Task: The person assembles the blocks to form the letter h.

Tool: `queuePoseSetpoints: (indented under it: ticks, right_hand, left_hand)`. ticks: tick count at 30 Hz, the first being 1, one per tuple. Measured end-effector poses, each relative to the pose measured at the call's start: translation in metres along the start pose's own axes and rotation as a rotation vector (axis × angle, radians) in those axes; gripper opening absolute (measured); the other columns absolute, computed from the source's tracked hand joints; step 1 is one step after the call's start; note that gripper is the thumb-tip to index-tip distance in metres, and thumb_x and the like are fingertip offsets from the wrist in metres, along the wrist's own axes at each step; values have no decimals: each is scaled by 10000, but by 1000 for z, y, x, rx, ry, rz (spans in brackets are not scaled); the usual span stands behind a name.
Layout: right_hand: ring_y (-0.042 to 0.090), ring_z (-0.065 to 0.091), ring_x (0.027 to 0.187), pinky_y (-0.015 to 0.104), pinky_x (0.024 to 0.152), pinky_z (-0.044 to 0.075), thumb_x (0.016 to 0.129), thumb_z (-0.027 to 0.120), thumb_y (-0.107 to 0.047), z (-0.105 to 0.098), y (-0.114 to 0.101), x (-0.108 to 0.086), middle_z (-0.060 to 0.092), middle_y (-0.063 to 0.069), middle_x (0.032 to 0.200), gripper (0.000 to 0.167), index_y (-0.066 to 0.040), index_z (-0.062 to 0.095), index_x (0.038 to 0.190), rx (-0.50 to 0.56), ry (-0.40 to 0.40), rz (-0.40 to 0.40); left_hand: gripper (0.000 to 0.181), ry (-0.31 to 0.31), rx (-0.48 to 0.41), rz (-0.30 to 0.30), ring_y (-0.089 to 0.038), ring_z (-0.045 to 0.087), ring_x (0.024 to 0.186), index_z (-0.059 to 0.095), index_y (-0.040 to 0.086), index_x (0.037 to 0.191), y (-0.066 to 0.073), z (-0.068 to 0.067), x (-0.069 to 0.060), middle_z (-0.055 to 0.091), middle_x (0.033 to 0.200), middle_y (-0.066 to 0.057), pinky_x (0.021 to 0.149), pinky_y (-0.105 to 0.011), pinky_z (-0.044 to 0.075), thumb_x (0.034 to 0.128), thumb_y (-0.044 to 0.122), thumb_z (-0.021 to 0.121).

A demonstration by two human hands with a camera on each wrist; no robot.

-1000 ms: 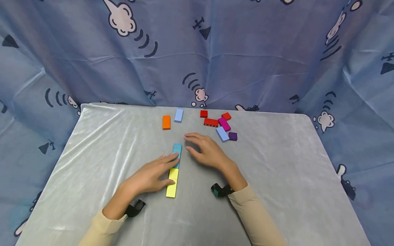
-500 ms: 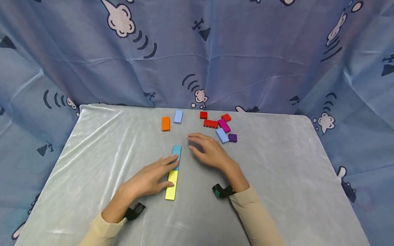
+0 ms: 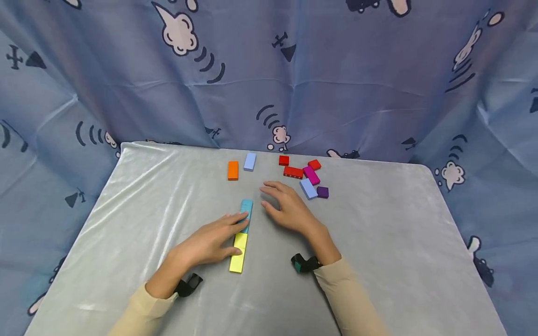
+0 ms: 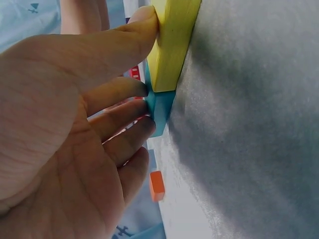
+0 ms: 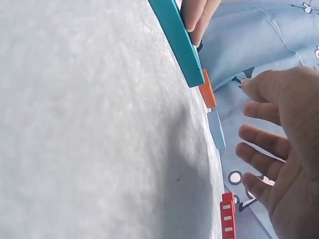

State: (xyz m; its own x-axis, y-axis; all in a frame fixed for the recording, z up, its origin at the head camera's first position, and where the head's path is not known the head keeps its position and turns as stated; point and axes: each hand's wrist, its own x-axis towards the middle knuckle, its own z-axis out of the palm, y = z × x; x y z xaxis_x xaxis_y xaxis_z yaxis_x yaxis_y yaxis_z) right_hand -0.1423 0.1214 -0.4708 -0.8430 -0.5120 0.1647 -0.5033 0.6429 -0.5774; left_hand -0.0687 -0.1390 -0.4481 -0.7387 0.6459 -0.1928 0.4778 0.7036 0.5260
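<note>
A yellow block [image 3: 237, 262] and a teal block [image 3: 246, 205] lie end to end on the table in one straight row. My left hand [image 3: 208, 241] rests on them with fingers extended. Its thumb touches the yellow block [image 4: 174, 45], and its fingertips touch the teal block [image 4: 162, 107], as the left wrist view shows. To the right of the teal block, my right hand [image 3: 291, 208] is held over the table, fingers loosely bent and holding nothing. The right wrist view shows it apart from the teal block [image 5: 182, 45].
An orange block [image 3: 233, 171] and a light blue block [image 3: 250, 162] lie toward the back edge. Farther right are red blocks [image 3: 293, 172], a magenta block [image 3: 311, 175], another light blue block [image 3: 308, 189] and a purple block [image 3: 322, 192]. A patterned curtain [image 3: 252, 70] hangs behind the table.
My right hand has shifted slightly right, away from the teal block. My left hand stays on the row. The head view has swung a little.
</note>
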Motion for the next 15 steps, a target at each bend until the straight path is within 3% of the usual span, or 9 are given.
queuePoseSetpoints:
  ticks: [6,15]
  right_hand:
    - [354,532,1470,564,1261,421,1029,677,-242,9,-7,9,556,159,1571,495,-47,613,1479,19,-21,25]
    - [338,550,1456,524,1247,452,1028,683,-274,0,2,31,571,139,1552,503,-54,618,1475,6,-24,87]
  left_hand:
    - [760,-2,11,-16,-338,366,1599,440,21,1598,-6,5,-10,369,1720,-132,1332,-490,306,969,270,785]
    - [771,13,16,30,-314,372,1599,427,11,1602,-2,6,-1,357,1725,-137,1343,-476,286,971,272,784]
